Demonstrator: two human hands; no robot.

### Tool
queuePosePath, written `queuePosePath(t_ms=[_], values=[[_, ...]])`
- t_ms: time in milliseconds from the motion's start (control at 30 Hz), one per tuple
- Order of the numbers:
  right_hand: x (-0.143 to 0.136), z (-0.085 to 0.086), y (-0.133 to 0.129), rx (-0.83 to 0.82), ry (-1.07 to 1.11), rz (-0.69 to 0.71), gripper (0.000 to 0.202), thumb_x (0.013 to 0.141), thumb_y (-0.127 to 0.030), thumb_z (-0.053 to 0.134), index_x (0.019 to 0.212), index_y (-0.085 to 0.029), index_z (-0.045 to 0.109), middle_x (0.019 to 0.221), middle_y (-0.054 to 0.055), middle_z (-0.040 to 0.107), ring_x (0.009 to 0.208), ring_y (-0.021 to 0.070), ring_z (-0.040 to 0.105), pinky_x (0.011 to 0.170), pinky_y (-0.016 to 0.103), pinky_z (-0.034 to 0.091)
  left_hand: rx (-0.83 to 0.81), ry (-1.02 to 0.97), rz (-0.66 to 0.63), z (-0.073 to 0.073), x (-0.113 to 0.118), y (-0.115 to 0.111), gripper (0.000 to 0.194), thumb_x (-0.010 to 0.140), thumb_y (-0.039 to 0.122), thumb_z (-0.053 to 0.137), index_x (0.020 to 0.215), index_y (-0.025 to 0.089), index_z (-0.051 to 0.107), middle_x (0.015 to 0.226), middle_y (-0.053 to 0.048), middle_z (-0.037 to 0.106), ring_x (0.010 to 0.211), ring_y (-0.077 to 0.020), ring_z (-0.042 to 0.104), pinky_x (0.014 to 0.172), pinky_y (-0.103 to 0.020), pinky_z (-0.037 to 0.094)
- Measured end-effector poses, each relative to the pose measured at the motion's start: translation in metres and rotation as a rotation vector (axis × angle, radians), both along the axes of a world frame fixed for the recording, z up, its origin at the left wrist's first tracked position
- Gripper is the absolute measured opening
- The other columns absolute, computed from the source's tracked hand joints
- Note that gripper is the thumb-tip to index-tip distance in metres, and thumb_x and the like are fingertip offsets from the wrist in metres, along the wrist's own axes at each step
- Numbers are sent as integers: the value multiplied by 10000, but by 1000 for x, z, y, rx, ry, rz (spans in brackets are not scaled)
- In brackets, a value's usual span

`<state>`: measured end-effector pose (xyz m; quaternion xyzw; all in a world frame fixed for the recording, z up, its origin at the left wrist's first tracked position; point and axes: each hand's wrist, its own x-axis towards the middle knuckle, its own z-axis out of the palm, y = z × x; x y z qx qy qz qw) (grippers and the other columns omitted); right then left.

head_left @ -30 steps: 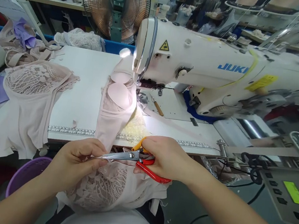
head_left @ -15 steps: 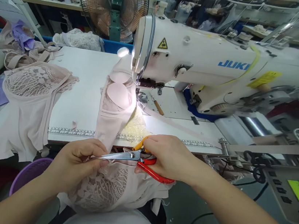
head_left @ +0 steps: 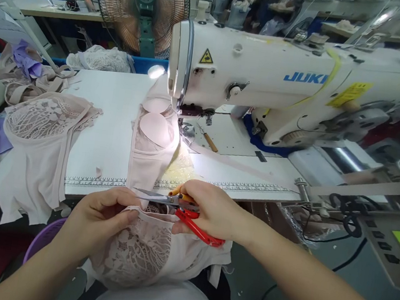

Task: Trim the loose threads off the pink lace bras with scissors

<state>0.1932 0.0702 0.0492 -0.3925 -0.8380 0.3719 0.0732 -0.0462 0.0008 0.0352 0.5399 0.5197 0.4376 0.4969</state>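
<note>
My left hand (head_left: pixel 103 213) pinches the top edge of a pale pink lace bra (head_left: pixel 146 248) that hangs over my lap at the table's front edge. In my right hand (head_left: pixel 207 210) is a pair of scissors (head_left: pixel 187 215) with one red and one orange handle. Their blades point left, slightly parted, just above the bra's edge and close to my left fingertips. A second padded bra piece (head_left: pixel 156 132) lies under the sewing machine's (head_left: pixel 247 72) needle area, and its lower end reaches down behind my hands.
More lace bra pieces (head_left: pixel 38 148) hang over the table's left front edge. A wooden-handled awl (head_left: pixel 209 141) lies on the machine bed. A printed ruler strip (head_left: pixel 96 181) runs along the front. A purple basket (head_left: pixel 44 238) stands below; a fan (head_left: pixel 144 10) is behind.
The scissors have lifted a little and moved left, away from the fabric edge, and their blades have parted. My left hand keeps its pinch on the bra. The camera view has shifted slightly.
</note>
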Motion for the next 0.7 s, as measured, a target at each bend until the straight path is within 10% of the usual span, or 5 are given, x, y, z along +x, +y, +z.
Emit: queuePosePath(t_ms=[233, 700], values=[[-23, -19, -15, -238, 215, -64, 448, 629, -242, 801, 671, -210, 356, 670, -61, 440, 597, 99, 393, 524, 211, 304, -21, -3, 66, 7, 4, -4, 52, 777, 181, 699, 741, 209, 723, 769, -31, 674, 716, -155, 632, 641, -226, 524], [4, -40, -33, -136, 193, -12, 386, 697, -65, 607, 660, -227, 259, 674, -50, 421, 587, 92, 344, 519, 202, 294, 55, -66, 279, 1, 2, -11, 107, 734, 132, 708, 684, 220, 674, 733, 16, 629, 695, -114, 580, 608, -186, 455]])
